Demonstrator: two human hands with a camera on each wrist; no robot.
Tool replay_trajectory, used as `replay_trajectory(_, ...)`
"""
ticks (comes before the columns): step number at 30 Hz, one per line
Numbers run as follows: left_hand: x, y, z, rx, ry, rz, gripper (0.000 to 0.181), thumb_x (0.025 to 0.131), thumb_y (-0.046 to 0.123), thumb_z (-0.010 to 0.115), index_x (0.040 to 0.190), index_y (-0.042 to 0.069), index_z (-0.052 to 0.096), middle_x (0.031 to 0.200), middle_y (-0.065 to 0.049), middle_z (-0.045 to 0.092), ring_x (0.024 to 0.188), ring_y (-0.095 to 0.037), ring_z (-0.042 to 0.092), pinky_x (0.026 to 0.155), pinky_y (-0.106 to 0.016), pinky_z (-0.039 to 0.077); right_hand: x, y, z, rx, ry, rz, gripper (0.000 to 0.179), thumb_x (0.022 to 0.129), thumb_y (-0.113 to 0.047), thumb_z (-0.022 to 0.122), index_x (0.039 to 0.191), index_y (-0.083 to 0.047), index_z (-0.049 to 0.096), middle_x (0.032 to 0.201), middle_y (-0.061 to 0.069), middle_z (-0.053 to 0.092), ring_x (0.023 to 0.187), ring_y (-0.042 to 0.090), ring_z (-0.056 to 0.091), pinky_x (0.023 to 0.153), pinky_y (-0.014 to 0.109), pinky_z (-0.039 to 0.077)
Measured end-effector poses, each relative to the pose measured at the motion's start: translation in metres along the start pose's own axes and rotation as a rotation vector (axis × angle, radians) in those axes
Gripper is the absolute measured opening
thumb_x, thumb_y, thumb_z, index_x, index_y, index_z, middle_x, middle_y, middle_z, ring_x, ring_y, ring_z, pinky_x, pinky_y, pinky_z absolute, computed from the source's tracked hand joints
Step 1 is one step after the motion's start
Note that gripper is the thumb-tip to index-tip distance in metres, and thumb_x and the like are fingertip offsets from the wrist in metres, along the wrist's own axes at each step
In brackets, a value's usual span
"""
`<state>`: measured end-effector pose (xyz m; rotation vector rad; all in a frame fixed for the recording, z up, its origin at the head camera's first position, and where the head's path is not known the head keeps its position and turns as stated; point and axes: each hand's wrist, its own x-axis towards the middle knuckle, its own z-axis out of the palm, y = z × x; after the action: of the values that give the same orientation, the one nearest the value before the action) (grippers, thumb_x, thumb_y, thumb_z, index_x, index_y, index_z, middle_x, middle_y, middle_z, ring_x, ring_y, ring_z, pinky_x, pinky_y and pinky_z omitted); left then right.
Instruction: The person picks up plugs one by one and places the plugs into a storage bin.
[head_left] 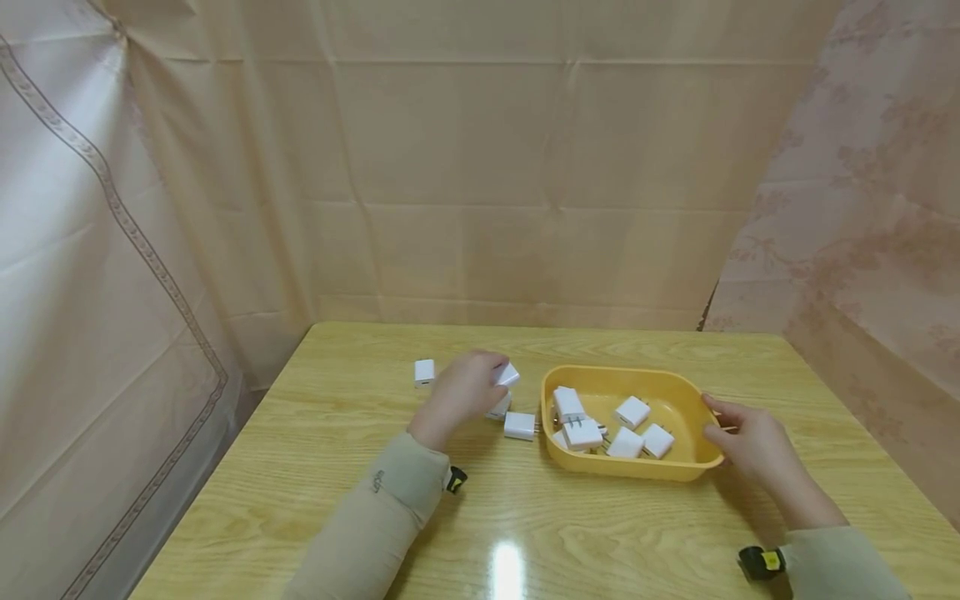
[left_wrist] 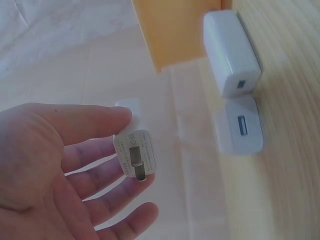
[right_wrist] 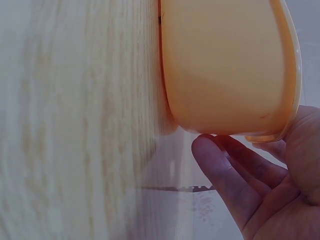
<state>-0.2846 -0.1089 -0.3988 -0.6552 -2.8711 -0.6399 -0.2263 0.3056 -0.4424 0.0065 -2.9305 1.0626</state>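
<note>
By the left grip [head_left: 459, 390], a bare hand, one white charger [head_left: 507, 375] is pinched between thumb and fingers and held up off the table [head_left: 637, 533], to the left of the yellow tub [head_left: 630, 469]. The right end of the tub's rim is held by the right grip [head_left: 753, 442], with fingertips against the outside wall.

At the back, a tan cloth [head_left: 465, 183] is hung, thin and marked by fold lines. At the right, a pale cloth [head_left: 877, 183] is dotted with faded pink flowers; at the left, a whitish cloth [head_left: 75, 267] is crossed by a patterned band. The flat table is covered with yellow-brown wood grain, and light is thrown back by its shiny top. The arms are covered by puffy sleeves [head_left: 367, 525].

The yellow tub is shaped like a long box with round corners and smooth walls. In it, more chargers [head_left: 583, 433] are heaped at the left end and spread near the middle. On the table, a far charger [head_left: 424, 372] is set apart, a half-hidden charger [head_left: 498, 408] is seen below the left grip, and a near charger [head_left: 520, 426] is placed just beside the tub. All are shaped like little blocks with rounded edges. On the pinched one, flat metal prongs [left_wrist: 135, 156] are shown.
</note>
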Motion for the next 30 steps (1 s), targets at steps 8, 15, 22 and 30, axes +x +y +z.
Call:
replay_trajectory(8,0.002,0.016,0.003,0.001,-0.014,0.006,0.039,0.094,0.018,0.072,0.132,0.011,0.068,0.125,-0.008,0.068,0.100,-0.019,0.063,0.083,-0.037,0.055,-0.001,-0.001,0.000,0.005,-0.002,0.001,0.059,0.097,-0.012,0.061,0.150,0.004,0.042,0.122,0.037,0.060,0.089,0.030,0.066,0.057,0.033,0.058)
replay_trajectory(15,0.002,0.024,0.004,0.015,-0.023,0.031,0.041,0.093,0.020,0.073,0.133,0.011,0.067,0.129,-0.008,0.066,0.110,-0.021,0.063,0.090,-0.039,0.054,-0.002,-0.002,0.001,-0.002,0.010,-0.016,0.058,0.096,-0.012,0.061,0.149,0.005,0.043,0.120,0.036,0.061,0.088,0.029,0.067,0.055,0.033,0.057)
replay_trajectory(22,0.003,0.033,0.010,0.028,-0.039,0.071,0.040,0.095,0.023,0.072,0.133,0.013,0.067,0.127,-0.005,0.067,0.109,-0.020,0.064,0.087,-0.036,0.055,-0.002,-0.003,0.000,-0.007,0.004,-0.002,0.059,0.096,-0.012,0.060,0.150,0.006,0.042,0.121,0.037,0.061,0.087,0.029,0.066,0.056,0.033,0.057)
replay_trajectory(30,0.003,0.048,0.014,0.055,-0.073,0.105,0.042,0.096,0.028,0.072,0.135,0.015,0.065,0.130,-0.002,0.067,0.116,-0.020,0.062,0.095,-0.038,0.053,-0.002,-0.001,-0.001,-0.006,-0.001,0.000,0.059,0.096,-0.013,0.060,0.150,0.005,0.042,0.121,0.037,0.061,0.086,0.028,0.066,0.057,0.033,0.057)
